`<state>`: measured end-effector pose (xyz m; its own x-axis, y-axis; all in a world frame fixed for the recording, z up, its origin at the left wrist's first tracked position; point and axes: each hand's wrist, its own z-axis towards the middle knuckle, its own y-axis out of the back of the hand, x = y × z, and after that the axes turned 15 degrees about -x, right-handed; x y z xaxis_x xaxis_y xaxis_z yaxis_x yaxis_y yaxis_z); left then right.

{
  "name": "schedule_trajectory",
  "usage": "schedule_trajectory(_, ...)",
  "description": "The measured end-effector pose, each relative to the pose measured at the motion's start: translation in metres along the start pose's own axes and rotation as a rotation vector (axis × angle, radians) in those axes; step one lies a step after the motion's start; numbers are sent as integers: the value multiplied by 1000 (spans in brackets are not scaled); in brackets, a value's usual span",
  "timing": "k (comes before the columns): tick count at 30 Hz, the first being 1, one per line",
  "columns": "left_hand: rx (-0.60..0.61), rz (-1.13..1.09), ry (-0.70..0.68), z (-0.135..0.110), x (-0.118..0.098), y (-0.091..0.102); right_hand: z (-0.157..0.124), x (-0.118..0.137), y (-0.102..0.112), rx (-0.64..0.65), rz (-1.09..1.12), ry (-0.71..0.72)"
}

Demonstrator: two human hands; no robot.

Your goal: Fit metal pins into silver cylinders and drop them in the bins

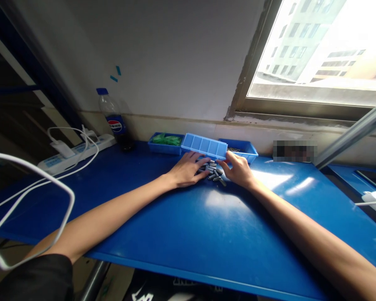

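Both my arms reach across the blue table [181,225] toward a small heap of several dark grey cylindrical parts [213,171]. My left hand [188,169] lies flat with its fingers stretched out, the fingertips touching the left side of the heap. My right hand [238,170] rests at the heap's right side, fingers curled and pinched toward the parts; what they hold I cannot make out. A light blue ribbed tray [204,146] lies just behind both hands, propped on the bins.
Against the wall stand a blue bin with green pieces [165,142] and another blue bin [244,148]. A cola bottle [113,117] stands at the back left beside a white power strip [78,152] with cables. A metal bar [354,133] crosses at the right.
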<state>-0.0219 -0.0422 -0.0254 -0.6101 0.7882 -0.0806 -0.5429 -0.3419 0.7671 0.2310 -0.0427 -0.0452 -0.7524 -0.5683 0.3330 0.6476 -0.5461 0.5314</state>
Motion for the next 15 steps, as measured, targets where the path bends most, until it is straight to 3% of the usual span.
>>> schedule_trajectory(4, 24, -47, -54, -4, 2, 1, 11, 5, 2, -52, 132, -118)
schedule_trajectory(9, 60, -36, -18, -7, 4, 2, 43, 12, 5, -17, 442, -436)
schedule_trajectory(15, 154, -56, 18, -12, 9, 1, 82, 0, -8, 190, 472, -658)
